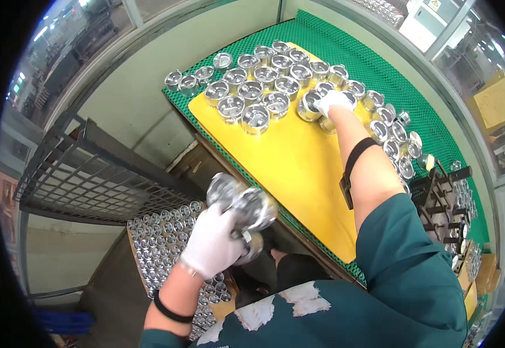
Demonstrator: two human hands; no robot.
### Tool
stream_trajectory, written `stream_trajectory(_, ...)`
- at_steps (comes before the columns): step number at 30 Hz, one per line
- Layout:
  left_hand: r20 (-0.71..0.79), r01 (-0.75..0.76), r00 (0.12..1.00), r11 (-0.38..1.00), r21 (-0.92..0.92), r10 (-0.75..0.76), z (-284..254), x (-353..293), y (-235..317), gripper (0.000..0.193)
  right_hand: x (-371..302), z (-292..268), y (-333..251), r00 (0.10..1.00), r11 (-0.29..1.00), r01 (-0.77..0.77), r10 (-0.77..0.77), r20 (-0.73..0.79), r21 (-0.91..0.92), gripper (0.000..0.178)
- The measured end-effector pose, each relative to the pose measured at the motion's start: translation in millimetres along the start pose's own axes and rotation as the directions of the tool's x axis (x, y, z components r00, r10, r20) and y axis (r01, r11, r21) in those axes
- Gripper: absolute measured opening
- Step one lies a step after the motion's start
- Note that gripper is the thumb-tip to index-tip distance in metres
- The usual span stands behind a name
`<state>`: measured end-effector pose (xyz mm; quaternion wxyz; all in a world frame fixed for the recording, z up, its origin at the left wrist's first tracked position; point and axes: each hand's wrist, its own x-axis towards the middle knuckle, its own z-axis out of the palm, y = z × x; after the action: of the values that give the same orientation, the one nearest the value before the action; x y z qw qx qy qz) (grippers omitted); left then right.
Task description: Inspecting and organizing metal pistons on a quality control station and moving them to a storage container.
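My left hand, in a white glove, is closed round a cluster of shiny metal pistons, held in the air between the table and the floor-level stack; motion blurs them slightly. My right hand, also gloved, reaches far over the table and grips among pistons standing on the yellow sheet; its fingertips are partly hidden. Left of it, several more pistons stand in close rows, open ends up. Others line the sheet's right side, by my right forearm.
Green textured matting covers the table round the yellow sheet. Low on the left, many pistons stand in rows on a board. Behind them is a dark metal grid rack. A dark metal fixture stands at the table's right.
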<state>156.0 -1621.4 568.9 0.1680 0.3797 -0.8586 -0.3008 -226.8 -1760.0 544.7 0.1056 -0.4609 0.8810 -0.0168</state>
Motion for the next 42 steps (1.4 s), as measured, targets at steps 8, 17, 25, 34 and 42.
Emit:
stream_trajectory(8,0.305,-0.215,0.948,0.884,0.415,0.088,55,185,38,0.023,42,11,-6,0.993,0.983,-0.114,0.118,-0.026,0.142,0.038)
stream_trajectory(17,0.046,-0.295,0.955,0.919,0.261,0.294,83,216,23,0.051,-16,-58,-13,0.922,0.957,0.182,-0.087,-0.376,0.225,0.062)
stream_trajectory(25,-0.551,0.094,0.832,0.995,0.032,-0.061,28,-43,-166,0.047,-241,-73,-110,0.692,0.326,0.719,-0.259,-0.674,0.614,0.038)
stream_trajectory(34,-0.084,0.996,0.008,0.001,0.090,-0.996,186,-521,-266,0.057,-396,289,-222,0.172,0.445,0.817,-0.795,0.582,0.366,0.049)
stream_trajectory(42,0.152,0.956,-0.120,-0.155,-0.250,-0.981,377,-556,-281,0.077,-471,544,-268,-0.060,0.058,0.992,-0.552,0.832,0.110,0.052)
